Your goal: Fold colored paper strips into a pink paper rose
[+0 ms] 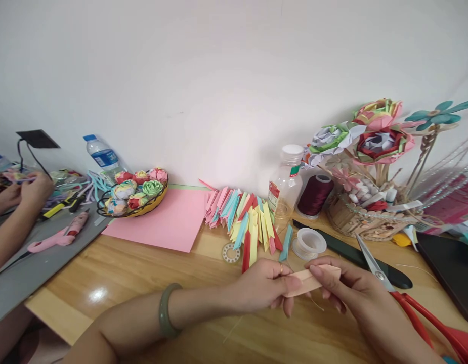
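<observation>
A folded strip of pale pink paper (305, 282) is stretched between my two hands above the table's front part. My left hand (262, 285) pinches its left end between thumb and fingers. At the other end, my right hand (345, 285) grips it with the thumb on top. Just beyond my hands lies a pile of folded paper pieces (252, 217) in pink, blue, yellow and red. A clear spool (308, 243) stands behind the paper strip. Red-handled scissors (381, 277) lie beside my right hand.
A basket of paper flowers (163, 194) rests on pink paper (173, 222). A plastic bottle (289, 187), dark red thread (315, 196) and a flower basket (374, 220) line the wall. At left, a co-worker's hands (34, 189) are near a pink glue gun (61, 236).
</observation>
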Action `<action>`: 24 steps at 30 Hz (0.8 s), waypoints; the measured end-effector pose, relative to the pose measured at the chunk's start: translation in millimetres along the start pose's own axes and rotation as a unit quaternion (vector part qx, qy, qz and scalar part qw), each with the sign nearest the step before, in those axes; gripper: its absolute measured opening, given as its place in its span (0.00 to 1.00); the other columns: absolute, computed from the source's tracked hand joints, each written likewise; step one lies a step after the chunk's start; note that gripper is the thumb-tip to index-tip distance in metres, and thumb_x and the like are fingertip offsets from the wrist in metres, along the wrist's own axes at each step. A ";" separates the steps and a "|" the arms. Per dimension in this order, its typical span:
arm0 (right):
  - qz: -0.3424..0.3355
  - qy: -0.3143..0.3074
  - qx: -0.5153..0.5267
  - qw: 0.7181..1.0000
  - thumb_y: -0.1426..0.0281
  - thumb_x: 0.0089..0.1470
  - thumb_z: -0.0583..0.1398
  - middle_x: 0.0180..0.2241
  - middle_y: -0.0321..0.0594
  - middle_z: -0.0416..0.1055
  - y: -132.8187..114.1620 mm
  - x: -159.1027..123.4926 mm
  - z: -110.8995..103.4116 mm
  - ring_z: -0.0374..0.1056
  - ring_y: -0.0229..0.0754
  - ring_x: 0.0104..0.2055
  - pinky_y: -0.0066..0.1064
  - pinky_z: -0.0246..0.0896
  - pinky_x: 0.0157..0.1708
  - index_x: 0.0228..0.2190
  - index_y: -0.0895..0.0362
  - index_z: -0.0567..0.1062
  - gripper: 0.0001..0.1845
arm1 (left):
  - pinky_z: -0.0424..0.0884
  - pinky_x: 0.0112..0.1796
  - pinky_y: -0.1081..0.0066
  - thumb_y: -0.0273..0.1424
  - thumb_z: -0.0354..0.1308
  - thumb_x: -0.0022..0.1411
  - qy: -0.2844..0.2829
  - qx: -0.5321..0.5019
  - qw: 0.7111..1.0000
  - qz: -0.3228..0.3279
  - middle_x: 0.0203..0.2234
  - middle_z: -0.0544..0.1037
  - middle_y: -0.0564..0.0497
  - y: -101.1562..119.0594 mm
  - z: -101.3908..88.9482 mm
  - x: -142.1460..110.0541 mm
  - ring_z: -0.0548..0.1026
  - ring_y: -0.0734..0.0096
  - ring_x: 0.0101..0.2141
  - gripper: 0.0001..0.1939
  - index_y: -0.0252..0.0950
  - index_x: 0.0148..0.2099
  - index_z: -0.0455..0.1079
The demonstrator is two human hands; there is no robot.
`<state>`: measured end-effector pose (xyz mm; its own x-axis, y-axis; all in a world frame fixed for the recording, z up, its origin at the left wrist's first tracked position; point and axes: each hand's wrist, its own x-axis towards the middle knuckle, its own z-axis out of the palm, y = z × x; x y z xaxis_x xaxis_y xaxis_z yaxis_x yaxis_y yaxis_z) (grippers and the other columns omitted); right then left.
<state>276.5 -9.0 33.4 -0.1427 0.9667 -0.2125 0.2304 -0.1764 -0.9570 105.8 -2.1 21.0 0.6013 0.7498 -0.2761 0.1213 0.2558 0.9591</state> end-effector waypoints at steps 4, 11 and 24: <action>0.016 0.047 0.062 0.997 0.55 0.40 0.62 0.16 0.31 0.62 -3.7 0.4 1.4 0.53 0.31 0.17 0.23 0.47 0.16 0.26 0.59 0.74 0.18 | 0.57 0.19 0.78 0.40 0.48 0.56 0.060 0.012 0.998 0.001 0.14 0.66 0.56 4.4 0.7 -0.4 0.60 0.83 0.15 0.18 0.32 0.22 0.63; 0.043 0.014 0.149 0.988 0.59 0.38 0.65 0.17 0.32 0.63 2.0 6.0 -2.0 0.52 0.29 0.17 0.20 0.47 0.15 0.28 0.59 0.75 0.17 | 0.64 0.24 0.77 0.37 0.52 0.54 0.118 -0.029 0.991 0.063 0.18 0.71 0.52 2.7 0.6 -2.0 0.65 0.81 0.18 0.17 0.31 0.41 0.73; 0.071 -0.009 0.223 0.972 0.62 0.37 0.66 0.19 0.34 0.64 3.1 5.0 -5.7 0.55 0.32 0.19 0.23 0.57 0.17 0.26 0.56 0.77 0.12 | 0.65 0.25 0.77 0.37 0.57 0.51 0.164 -0.051 0.981 0.088 0.17 0.74 0.51 0.2 1.2 -1.6 0.66 0.80 0.19 0.15 0.34 0.39 0.75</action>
<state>282.0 -3.7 30.5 -0.1583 0.9241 -0.3479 -0.1900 -0.3743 -0.9076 105.8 -4.0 21.7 0.3172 0.9397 -0.1277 -0.0512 0.1515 0.9871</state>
